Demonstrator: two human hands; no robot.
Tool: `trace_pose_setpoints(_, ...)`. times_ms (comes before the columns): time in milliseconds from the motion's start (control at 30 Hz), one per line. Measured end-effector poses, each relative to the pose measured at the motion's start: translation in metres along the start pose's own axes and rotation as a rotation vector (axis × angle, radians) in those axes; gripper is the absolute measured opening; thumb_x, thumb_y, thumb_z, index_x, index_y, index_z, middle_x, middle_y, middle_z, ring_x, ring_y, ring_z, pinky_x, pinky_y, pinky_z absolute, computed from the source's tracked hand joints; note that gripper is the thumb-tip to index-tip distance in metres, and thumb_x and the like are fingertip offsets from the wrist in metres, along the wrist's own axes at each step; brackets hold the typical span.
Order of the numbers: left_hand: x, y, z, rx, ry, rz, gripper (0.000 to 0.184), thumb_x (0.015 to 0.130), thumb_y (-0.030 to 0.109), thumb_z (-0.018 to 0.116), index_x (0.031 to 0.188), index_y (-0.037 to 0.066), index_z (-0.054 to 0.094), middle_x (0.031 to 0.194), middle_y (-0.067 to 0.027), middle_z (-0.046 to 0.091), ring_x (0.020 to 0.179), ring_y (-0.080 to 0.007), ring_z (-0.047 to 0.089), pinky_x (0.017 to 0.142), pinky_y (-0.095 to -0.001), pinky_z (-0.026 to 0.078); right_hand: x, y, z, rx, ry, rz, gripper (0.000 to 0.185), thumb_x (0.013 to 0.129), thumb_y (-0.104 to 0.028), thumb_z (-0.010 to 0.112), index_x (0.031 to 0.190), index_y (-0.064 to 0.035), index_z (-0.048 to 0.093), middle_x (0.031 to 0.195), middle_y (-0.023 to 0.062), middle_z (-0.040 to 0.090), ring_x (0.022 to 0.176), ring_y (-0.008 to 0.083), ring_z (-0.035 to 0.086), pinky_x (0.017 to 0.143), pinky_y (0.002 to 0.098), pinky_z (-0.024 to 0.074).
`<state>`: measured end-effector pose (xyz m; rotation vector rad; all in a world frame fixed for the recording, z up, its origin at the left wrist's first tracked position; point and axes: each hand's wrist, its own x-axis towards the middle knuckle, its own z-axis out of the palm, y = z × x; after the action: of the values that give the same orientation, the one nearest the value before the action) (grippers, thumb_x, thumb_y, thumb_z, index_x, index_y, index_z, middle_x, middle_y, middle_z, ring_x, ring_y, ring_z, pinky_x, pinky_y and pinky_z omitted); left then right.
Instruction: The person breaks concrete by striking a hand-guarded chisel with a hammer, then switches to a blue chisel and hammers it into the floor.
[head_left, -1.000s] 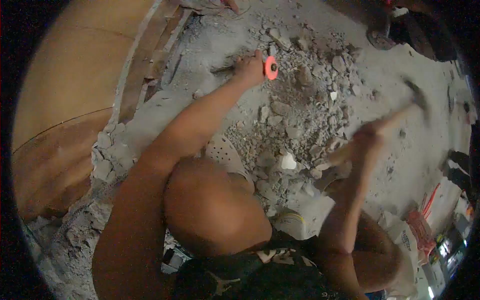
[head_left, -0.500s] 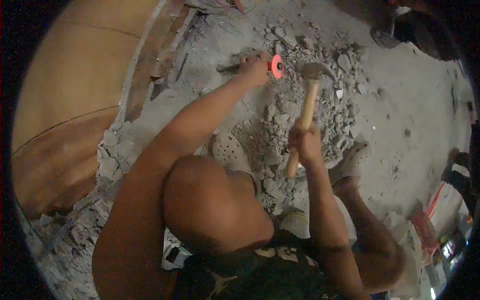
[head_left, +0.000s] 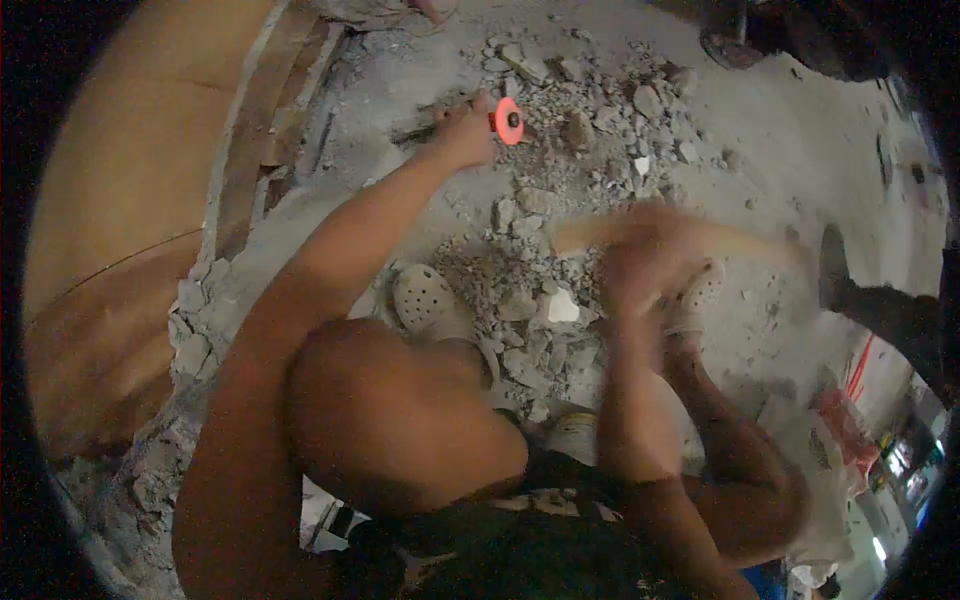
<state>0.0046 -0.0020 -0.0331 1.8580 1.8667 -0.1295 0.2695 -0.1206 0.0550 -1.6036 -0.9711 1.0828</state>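
Note:
My left hand (head_left: pixel 465 133) is closed around a chisel with a round orange-pink hand guard (head_left: pixel 503 127) and a dark striking end (head_left: pixel 514 120). The chisel's tip is hidden from me, low over the broken floor. In my right hand (head_left: pixel 645 262), its fingers wrapped round the grip, is a claw hammer with a wooden handle (head_left: pixel 735 240). Both the hand and the hammer are smeared by motion. The handle lies sideways, its butt to the left, and the hammer head toward the right cannot be made out clearly.
Broken concrete rubble (head_left: pixel 600 120) spreads ahead and between my pale clogs (head_left: pixel 425 298). A curved wooden panel (head_left: pixel 130 170) stands at left. A dark shape (head_left: pixel 885 310), perhaps a person's leg, reaches in from the right. Sacks (head_left: pixel 815 470) and bags lie at lower right.
The hammer has swung from upright near the chisel over to the right, away from it. My left hand still grips the chisel. The view has shifted slightly, and the dark shape has appeared at right.

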Motion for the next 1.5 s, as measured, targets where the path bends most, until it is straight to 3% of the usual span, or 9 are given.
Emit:
trace_pose_setpoints(100,-0.007,0.002,0.000,0.114,-0.182,0.016,0.086,0.079,0.022,0.064,0.145,-0.003,0.015,0.134,-0.0254,0.045,0.130,-0.0414,0.038,0.108,-0.0595,0.018,-0.056,0.005,0.081,0.349,-0.517,0.635,0.012,0.091,-0.015,0.052,0.088,-0.0030,0.050,0.060,0.0029,0.049,0.043,0.0156,0.044,0.039,0.0310,0.0385)
trace_pose_setpoints(333,-0.032,-0.023,0.005,0.041,0.365,0.167,0.073,0.071,0.018,0.062,0.137,0.001,0.035,0.129,-0.0212,0.042,0.126,-0.0394,0.035,0.104,-0.0534,0.028,-0.019,0.013,-0.008,-0.217,-0.215,0.407,0.018,0.084,-0.020,0.059,0.088,-0.0024,0.055,0.068,0.0081,0.058,0.058,0.0203,0.061,0.051,0.0339,0.0486)
trace_pose_setpoints(633,-0.065,-0.020,0.014,0.227,-0.247,0.500,0.057,0.077,0.024,0.064,0.132,0.017,0.051,0.128,-0.0165,0.050,0.126,-0.0347,0.042,0.101,-0.0538,0.035,0.044,-0.025,-0.064,0.212,0.027,0.312,0.008,0.086,-0.015,0.053,0.085,-0.0071,0.052,0.062,0.0014,0.046,0.051,0.0120,0.047,0.045,0.0282,0.0400)
trace_pose_setpoints(733,-0.069,-0.040,0.034,0.229,-0.071,0.552,0.054,0.073,0.029,0.069,0.126,0.022,0.056,0.123,-0.0141,0.056,0.120,-0.0315,0.050,0.101,-0.0497,0.037,0.037,-0.014,-0.055,0.230,0.041,0.390,0.008,0.086,-0.015,0.053,0.085,-0.0069,0.052,0.063,0.0007,0.046,0.050,0.0113,0.044,0.044,0.0275,0.0372)
trace_pose_setpoints(867,-0.066,-0.032,0.029,0.203,-0.207,0.462,0.055,0.071,0.026,0.072,0.124,0.020,0.057,0.114,-0.0142,0.061,0.112,-0.0316,0.055,0.100,-0.0454,0.040,0.022,0.015,-0.042,0.163,-0.124,0.443,0.010,0.089,-0.015,0.056,0.087,-0.0068,0.051,0.065,0.0031,0.052,0.049,0.0140,0.048,0.045,0.0288,0.0415)
trace_pose_setpoints(1067,-0.066,-0.052,-0.084,-0.524,0.955,0.200,0.027,0.080,0.019,0.068,0.102,0.004,0.062,0.099,-0.0075,0.065,0.090,-0.0225,0.062,0.079,-0.0346,0.050,0.005,0.023,-0.013,0.141,-0.267,0.553,0.008,0.086,-0.012,0.052,0.083,-0.0052,0.051,0.065,0.0030,0.050,0.049,0.0134,0.047,0.043,0.0293,0.0409)
trace_pose_setpoints(1200,-0.061,-0.118,-0.129,-0.682,0.669,-0.238,0.021,0.090,0.020,0.059,0.100,0.003,0.064,0.100,-0.0080,0.065,0.092,-0.0185,0.061,0.078,-0.0322,0.048,-0.006,0.007,-0.002,0.077,-0.299,0.509,0.008,0.087,-0.012,0.051,0.086,-0.0049,0.048,0.064,0.0023,0.048,0.048,0.0123,0.046,0.042,0.0293,0.0422)
trace_pose_setpoints(1367,-0.059,-0.151,-0.047,-0.470,0.857,-0.002,0.020,0.091,0.019,0.061,0.103,0.004,0.061,0.095,-0.0024,0.062,0.086,-0.0116,0.056,0.076,-0.0274,0.045,-0.003,0.027,-0.008,0.065,-0.332,0.490,0.008,0.088,-0.012,0.054,0.087,-0.0044,0.050,0.065,0.0026,0.051,0.049,0.0130,0.049,0.043,0.0297,0.0427)
trace_pose_setpoints(1500,-0.090,-0.065,-0.063,-1.238,0.710,-0.157,0.024,0.090,0.020,0.065,0.107,0.004,0.060,0.090,-0.0001,0.060,0.077,-0.0115,0.055,0.068,-0.0277,0.047,0.001,0.024,-0.011,-0.071,-0.321,0.485,0.009,0.089,-0.014,0.052,0.090,-0.0054,0.050,0.063,0.0006,0.048,0.048,0.0116,0.046,0.042,0.0282,0.0416)
